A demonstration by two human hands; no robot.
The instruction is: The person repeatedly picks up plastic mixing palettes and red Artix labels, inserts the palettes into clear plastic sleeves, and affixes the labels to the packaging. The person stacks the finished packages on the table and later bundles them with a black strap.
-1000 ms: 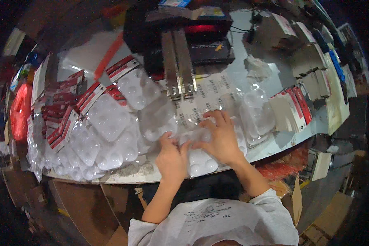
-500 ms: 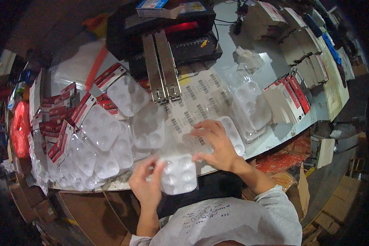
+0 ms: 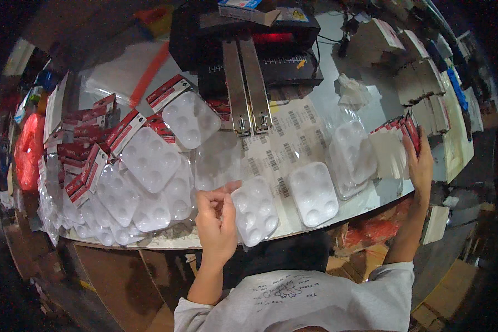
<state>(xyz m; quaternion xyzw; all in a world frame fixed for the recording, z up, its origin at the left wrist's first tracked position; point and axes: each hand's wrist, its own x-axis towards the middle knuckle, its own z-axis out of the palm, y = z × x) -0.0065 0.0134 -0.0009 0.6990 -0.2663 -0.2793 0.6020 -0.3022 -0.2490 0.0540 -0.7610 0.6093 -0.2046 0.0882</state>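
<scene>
smooth glossy plastic trays [image 3: 314,193], matt paper label sheet [image 3: 294,133], metal rails [image 3: 234,83], cloth shirt [image 3: 326,296]

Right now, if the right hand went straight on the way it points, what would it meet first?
The right hand would likely meet the red-edged cards at its fingertips first; beyond them, the grey card stack seems next, though depth is unclear.

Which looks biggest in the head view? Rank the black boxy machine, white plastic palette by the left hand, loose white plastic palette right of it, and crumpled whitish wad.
1. Black machine
2. Left palette and right palette: too alike to rank
3. Whitish wad
</scene>
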